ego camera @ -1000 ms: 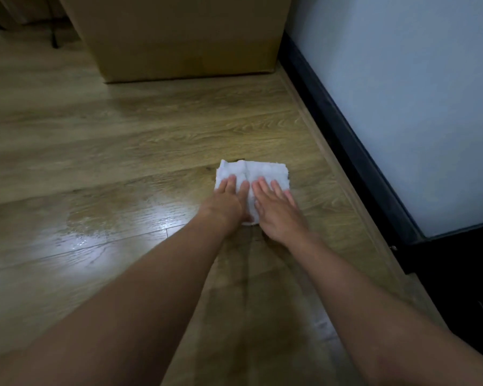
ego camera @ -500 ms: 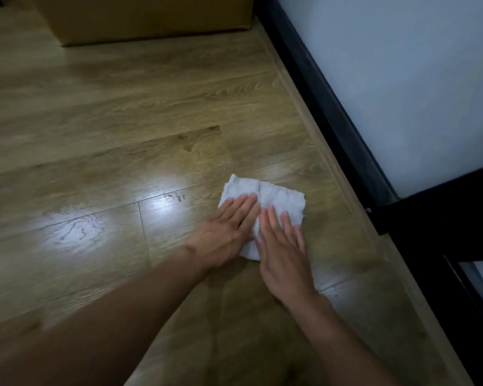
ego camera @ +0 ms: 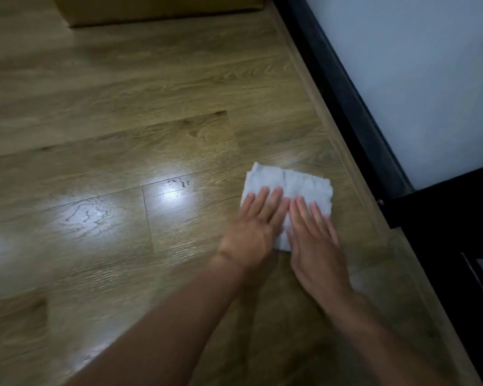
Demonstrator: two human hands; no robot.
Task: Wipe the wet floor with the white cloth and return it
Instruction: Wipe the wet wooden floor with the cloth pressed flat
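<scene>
The white cloth [ego camera: 299,183] lies folded flat on the wooden floor [ego camera: 151,93], right of the middle of your view and near the floor's right edge. Its far half shows bare; its near half sits under your hands.

Your left hand [ego camera: 253,231] rests palm down on the cloth's left part, with the fingers [ego camera: 273,199] straight, close together and pointing away from you. Your right hand [ego camera: 315,242] lies just beside it on the cloth's right part, also palm down, its fingers [ego camera: 304,215] straight and slightly spread. The two hands touch or nearly touch along their inner edges; you cannot tell which. Neither hand curls around the fabric: both press it flat against the boards. Both forearms reach in from the bottom of the view.

To the left of the cloth, a wet patch [ego camera: 87,215] shines under a bright reflection, with streaks and small beads of water showing on the boards. A second bright spot [ego camera: 173,190] lies between that patch and the cloth.

Along the right runs a black frame [ego camera: 346,101], and beyond it a pale panel [ego camera: 430,79]. At the top edge, well apart from the cloth, stands the base of a cardboard box [ego camera: 156,9].
</scene>
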